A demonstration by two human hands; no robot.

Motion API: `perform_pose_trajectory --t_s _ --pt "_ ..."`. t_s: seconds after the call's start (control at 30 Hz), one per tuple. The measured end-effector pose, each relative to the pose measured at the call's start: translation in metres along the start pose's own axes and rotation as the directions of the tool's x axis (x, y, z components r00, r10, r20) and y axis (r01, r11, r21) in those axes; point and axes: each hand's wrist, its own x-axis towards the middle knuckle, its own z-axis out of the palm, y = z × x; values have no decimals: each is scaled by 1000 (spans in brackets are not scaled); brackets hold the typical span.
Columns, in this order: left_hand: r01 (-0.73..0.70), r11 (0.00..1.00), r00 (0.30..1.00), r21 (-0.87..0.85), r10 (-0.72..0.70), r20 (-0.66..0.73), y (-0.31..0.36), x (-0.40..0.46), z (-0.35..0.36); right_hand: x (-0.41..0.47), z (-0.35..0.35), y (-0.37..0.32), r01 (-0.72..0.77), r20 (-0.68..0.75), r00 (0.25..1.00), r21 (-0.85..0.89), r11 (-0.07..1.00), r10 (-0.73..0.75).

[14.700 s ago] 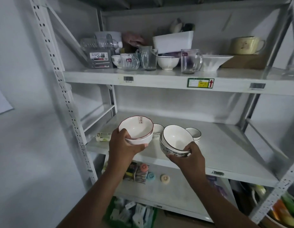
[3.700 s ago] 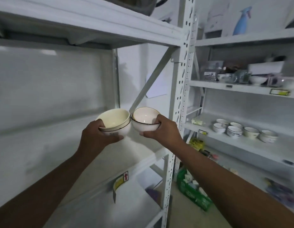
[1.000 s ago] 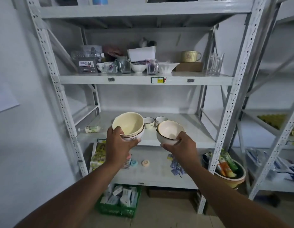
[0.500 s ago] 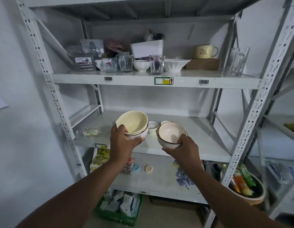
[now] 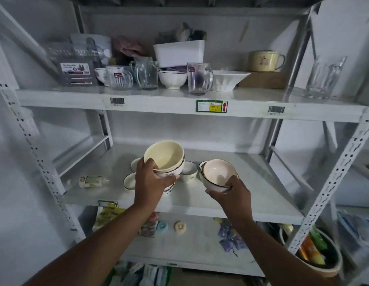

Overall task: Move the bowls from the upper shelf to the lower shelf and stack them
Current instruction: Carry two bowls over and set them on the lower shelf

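My left hand (image 5: 151, 179) grips a cream bowl nested in a white dark-rimmed bowl (image 5: 165, 157), held above the lower shelf (image 5: 251, 182). My right hand (image 5: 229, 191) holds a white bowl with a dark rim (image 5: 217, 172) beside it, also over that shelf. Several small bowls stand on the lower shelf behind and under my hands, among them one (image 5: 188, 169) between the held bowls and one (image 5: 129, 180) at the left. On the upper shelf (image 5: 159, 100) stand a white dark-rimmed bowl (image 5: 172, 79) and a wide white ribbed bowl (image 5: 229, 79).
Glass mugs and jugs (image 5: 200, 80), a white tub (image 5: 179, 52), a yellow mug (image 5: 264, 60) and a tall glass (image 5: 322, 77) crowd the upper shelf. A small bottle (image 5: 90, 181) lies at the lower shelf's left. Perforated uprights (image 5: 332, 178) flank the bay; packets lie below.
I have come closer to the shelving. Both hands with their bowls have moved forward over the lower shelf, and the right hand's bowl sits lower than half a second ago.
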Motion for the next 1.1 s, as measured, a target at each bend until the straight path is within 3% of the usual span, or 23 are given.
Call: perform_pose_trajectory --t_s 0.17,0.5,1.1 --pt "-16 999 1000 -28 16 25 -30 32 32 35 32 15 -56 -40 998 -10 998 55" --pt "-16 999 976 -40 24 217 -78 36 116 81 86 66 -96 -73 993 -35 995 93" --pt "134 991 923 3 -126 365 -148 -4 221 107 144 180 -322 59 945 -9 947 322"
